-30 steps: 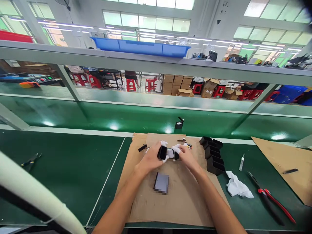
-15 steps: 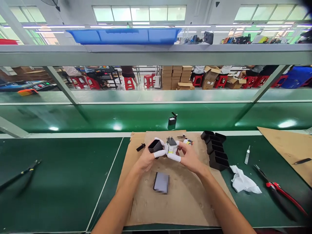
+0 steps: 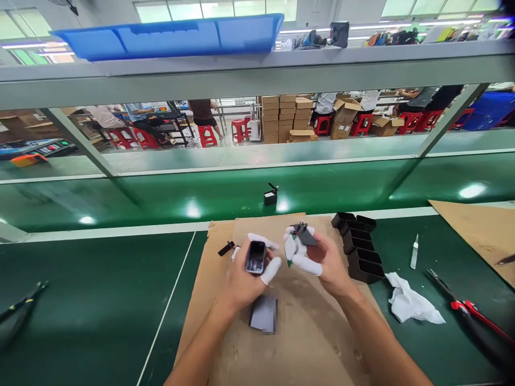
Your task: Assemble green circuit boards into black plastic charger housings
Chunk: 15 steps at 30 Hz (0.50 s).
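Observation:
My left hand [image 3: 249,271], with white finger cots on its thumb and a finger, is closed around a small black open-topped case [image 3: 256,257], its opening facing me. To the right, my right hand [image 3: 322,261], also in finger cots, pinches a small electronic assembly [image 3: 296,244] with a dark grey plate and a bit of green board. The two parts are apart, held above a brown cardboard sheet [image 3: 306,332]. Below my left hand lies a flat grey piece [image 3: 264,313] on the cardboard. A small black part [image 3: 226,248] rests left of the case.
Several black cases [image 3: 362,249] stand in a row on the right. Beyond them are a white tube [image 3: 414,252], crumpled tissue [image 3: 412,303] and red-black pliers [image 3: 466,308]. Other pliers [image 3: 22,308] lie left. A black device [image 3: 270,195] stands on the green strip behind.
My hands have moved apart. The left has turned the black case so its opening faces me; the right has shifted right and tilted the assembly. The whole view has also shifted and tilted slightly.

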Tool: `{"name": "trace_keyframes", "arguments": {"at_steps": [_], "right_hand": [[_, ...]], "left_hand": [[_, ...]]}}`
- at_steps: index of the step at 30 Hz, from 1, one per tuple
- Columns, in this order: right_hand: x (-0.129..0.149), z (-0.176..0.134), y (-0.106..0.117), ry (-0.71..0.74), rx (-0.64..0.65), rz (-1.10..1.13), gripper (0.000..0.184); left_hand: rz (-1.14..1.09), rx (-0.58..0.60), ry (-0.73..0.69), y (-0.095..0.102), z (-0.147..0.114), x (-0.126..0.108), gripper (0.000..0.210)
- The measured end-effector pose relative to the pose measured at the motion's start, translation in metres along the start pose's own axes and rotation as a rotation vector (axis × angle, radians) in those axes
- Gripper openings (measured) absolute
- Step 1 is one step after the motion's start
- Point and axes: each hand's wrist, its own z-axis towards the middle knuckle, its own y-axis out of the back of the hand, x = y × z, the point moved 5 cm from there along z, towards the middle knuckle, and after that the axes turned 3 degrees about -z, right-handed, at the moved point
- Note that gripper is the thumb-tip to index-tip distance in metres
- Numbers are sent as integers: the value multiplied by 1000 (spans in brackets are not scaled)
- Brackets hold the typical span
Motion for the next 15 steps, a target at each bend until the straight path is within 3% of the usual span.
{"name": "trace_keyframes", "arguments": {"at_steps": [4, 7, 11, 15], "right_hand": [[5, -3, 7, -20, -27, 58, 59], [5, -2, 4, -25, -47, 25, 53], [9, -1, 1, 42, -144, -331, 45], [19, -4, 1, 152, -267, -692, 45]], "left_hand": [[200, 144, -174, -5, -14, -9, 43], [217, 263, -164, -7, -21, -3, 57], [347, 288, -77, -4, -20, 11, 68], [492, 224, -113, -1, -12, 11, 57]]}}
